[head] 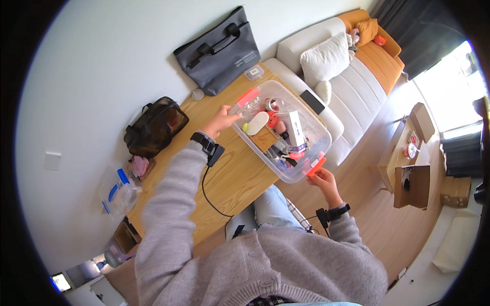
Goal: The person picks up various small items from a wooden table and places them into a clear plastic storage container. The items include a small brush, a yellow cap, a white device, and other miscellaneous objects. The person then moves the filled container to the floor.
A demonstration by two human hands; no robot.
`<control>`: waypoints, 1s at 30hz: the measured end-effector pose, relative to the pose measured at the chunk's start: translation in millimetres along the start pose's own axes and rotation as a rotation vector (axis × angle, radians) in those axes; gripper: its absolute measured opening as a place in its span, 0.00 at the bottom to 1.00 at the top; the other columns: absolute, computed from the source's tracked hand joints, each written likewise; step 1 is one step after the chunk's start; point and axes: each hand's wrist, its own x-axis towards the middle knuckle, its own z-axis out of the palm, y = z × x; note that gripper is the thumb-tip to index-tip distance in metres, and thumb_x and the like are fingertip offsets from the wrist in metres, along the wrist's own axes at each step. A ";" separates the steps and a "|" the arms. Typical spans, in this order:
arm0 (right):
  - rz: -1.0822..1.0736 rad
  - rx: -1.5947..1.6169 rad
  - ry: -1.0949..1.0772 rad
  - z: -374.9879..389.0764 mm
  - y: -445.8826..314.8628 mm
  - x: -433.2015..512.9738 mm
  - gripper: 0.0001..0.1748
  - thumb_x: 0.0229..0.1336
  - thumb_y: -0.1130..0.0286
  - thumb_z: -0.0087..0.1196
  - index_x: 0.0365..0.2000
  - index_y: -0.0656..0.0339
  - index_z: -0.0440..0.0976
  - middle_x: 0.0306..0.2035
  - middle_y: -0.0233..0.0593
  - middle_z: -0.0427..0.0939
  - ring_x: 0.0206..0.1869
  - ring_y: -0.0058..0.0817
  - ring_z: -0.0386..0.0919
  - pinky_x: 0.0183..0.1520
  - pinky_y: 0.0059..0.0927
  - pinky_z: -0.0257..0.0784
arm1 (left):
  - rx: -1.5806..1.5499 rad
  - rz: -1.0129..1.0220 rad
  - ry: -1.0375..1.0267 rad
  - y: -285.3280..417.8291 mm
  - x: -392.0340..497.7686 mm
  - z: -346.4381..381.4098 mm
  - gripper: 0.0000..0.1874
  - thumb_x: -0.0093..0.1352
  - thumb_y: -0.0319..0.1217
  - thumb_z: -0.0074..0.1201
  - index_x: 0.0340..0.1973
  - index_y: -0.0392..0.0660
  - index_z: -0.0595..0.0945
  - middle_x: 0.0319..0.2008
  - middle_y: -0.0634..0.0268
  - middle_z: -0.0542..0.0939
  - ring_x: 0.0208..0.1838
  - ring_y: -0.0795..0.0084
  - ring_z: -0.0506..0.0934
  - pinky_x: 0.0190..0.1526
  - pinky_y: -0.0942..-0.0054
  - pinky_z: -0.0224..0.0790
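Observation:
A clear plastic storage box (pixel 316 125) with orange latches is held tilted over the table's edge. My left hand (pixel 223 121) grips its left rim, fingers on the wall below one orange latch (pixel 248 97). At the near right end, my right hand (pixel 324 180) pinches the other orange latch (pixel 316 166). Inside lie a white oval case (pixel 258 123), a small wooden box (pixel 263 139), a white and purple carton (pixel 296 132), a red dotted item (pixel 272 119) and a clear round jar (pixel 274 104). Smaller pieces below them are jumbled and hard to make out.
The wooden table (pixel 218 187) carries a grey tote bag (pixel 226 57), a dark mesh bag (pixel 157 124), a black phone-like slab (pixel 312 101) and clear containers with blue clips (pixel 120 191). A sofa (pixel 344 80) stands beyond; a cable (pixel 209 199) hangs from my left wrist.

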 end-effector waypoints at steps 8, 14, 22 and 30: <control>0.090 0.123 0.024 8.4 -20.9 -3.6 0.18 0.72 0.65 0.55 0.54 0.66 0.73 0.47 0.38 0.83 0.46 0.26 0.83 0.53 0.29 0.79 | -0.079 -0.099 0.016 -5.8 23.3 12.9 0.36 0.71 0.47 0.61 0.65 0.36 0.68 0.64 0.51 0.73 0.68 0.62 0.69 0.68 0.64 0.59; 0.122 0.157 0.028 11.6 -22.6 8.2 0.20 0.71 0.63 0.56 0.55 0.66 0.72 0.49 0.39 0.82 0.49 0.27 0.82 0.55 0.30 0.79 | -0.146 0.021 0.102 -17.8 40.4 21.0 0.28 0.69 0.43 0.63 0.55 0.33 0.80 0.52 0.53 0.83 0.55 0.64 0.80 0.56 0.64 0.70; 0.156 0.124 0.015 12.4 -35.2 12.5 0.21 0.70 0.66 0.57 0.57 0.67 0.71 0.50 0.38 0.80 0.51 0.28 0.81 0.58 0.32 0.78 | -0.180 0.026 0.220 -31.5 47.7 33.4 0.26 0.69 0.46 0.63 0.48 0.32 0.81 0.44 0.54 0.85 0.48 0.66 0.81 0.49 0.64 0.72; 0.149 0.092 -0.035 2.7 -34.0 18.4 0.20 0.71 0.68 0.57 0.57 0.66 0.71 0.52 0.37 0.80 0.53 0.27 0.80 0.60 0.32 0.77 | -0.142 -0.068 0.214 -20.8 40.3 30.6 0.31 0.72 0.52 0.59 0.50 0.32 0.82 0.45 0.55 0.84 0.49 0.69 0.79 0.50 0.66 0.71</control>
